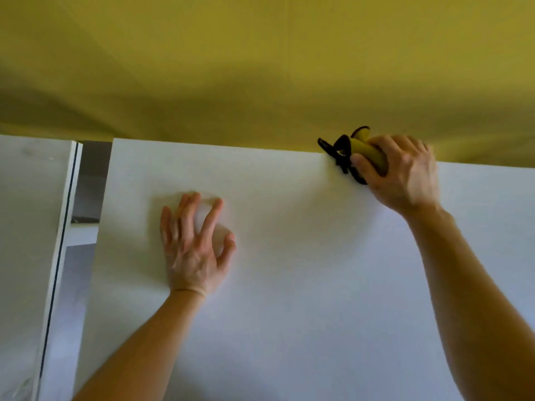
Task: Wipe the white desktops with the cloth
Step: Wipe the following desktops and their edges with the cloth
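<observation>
A white desktop [289,285] fills the lower middle and right of the head view. My right hand [402,172] grips a bunched yellow cloth with black edging [362,149] at the desktop's far edge, against the yellow wall. Part of the cloth sticks out past my fingers to the left. My left hand [194,247] rests on the desktop left of centre, fingers spread and slightly bent, holding nothing.
A second white desktop [26,227] lies at the left, separated by a narrow gap [84,256] that shows grey floor below. A yellow wall [260,68] rises straight behind both desks.
</observation>
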The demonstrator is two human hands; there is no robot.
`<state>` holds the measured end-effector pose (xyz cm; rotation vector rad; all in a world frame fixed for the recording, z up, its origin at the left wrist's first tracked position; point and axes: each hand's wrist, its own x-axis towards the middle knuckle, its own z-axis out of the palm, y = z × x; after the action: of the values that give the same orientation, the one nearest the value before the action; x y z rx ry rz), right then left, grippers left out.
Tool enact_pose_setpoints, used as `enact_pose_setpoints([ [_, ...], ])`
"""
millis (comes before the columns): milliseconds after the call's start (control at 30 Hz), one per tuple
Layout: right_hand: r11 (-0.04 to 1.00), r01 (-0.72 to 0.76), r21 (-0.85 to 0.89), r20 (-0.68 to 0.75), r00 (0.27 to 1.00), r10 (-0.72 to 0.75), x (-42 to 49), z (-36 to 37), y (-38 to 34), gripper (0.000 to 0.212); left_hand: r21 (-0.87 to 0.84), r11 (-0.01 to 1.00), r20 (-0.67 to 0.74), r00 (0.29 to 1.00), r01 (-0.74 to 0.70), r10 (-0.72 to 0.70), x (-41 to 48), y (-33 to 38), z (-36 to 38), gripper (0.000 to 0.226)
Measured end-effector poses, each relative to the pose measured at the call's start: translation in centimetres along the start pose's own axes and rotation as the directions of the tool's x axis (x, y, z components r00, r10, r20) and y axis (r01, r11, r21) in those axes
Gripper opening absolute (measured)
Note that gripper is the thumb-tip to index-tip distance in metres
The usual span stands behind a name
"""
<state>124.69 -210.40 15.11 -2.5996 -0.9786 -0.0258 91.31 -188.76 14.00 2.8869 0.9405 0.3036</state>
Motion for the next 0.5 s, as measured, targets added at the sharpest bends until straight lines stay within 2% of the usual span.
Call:
enact_pose_setpoints([
  [67,0.987,-0.135,-0.088,-0.051,0.99,0.131,-0.2,1.3,-2.2,0.063,-0.002,1.0,0.008,1.0,0.004,-0.004,0.0,0.0,0.0,0.062],
  [100,0.987,-0.139,-0.081,-0.047,0.99,0.135,0.4,2.6,-4.8,0.064,-0.007,1.0,0.01,1.0,0.006,-0.006,-0.1,-0.2,0.1,0.063],
  [233,0.996,0.078,0.053,0.056,0.995,-0.081,4.4,8.5,-18.9,0.057,0.009,1.0,0.008,1.0,-0.01,0.01,0.0,-0.4,0.2,0.062],
  [300,0.985,0.153,0.085,0.161,0.973,-0.165,5.9,9.2,-23.1,0.057,0.041,0.999,0.029,1.0,0.005,-0.006,-0.1,-0.1,0.0,0.062],
  [367,0.97,0.195,0.144,0.216,0.951,-0.223,6.3,9.2,-22.7,0.057,0.047,0.999,0.039,0.999,0.019,-0.021,0.0,0.0,0.0,0.063],
  [433,0.962,0.182,0.205,0.164,0.962,-0.217,5.5,7.7,-18.3,0.056,0.02,1.0,0.035,0.999,0.014,-0.014,-0.1,0.1,0.0,0.062],
  [500,0.977,0.132,0.165,0.106,0.983,-0.151,4.2,5.1,-11.5,0.057,0.004,1.0,0.02,1.0,0.017,-0.017,0.0,0.1,0.0,0.062],
])
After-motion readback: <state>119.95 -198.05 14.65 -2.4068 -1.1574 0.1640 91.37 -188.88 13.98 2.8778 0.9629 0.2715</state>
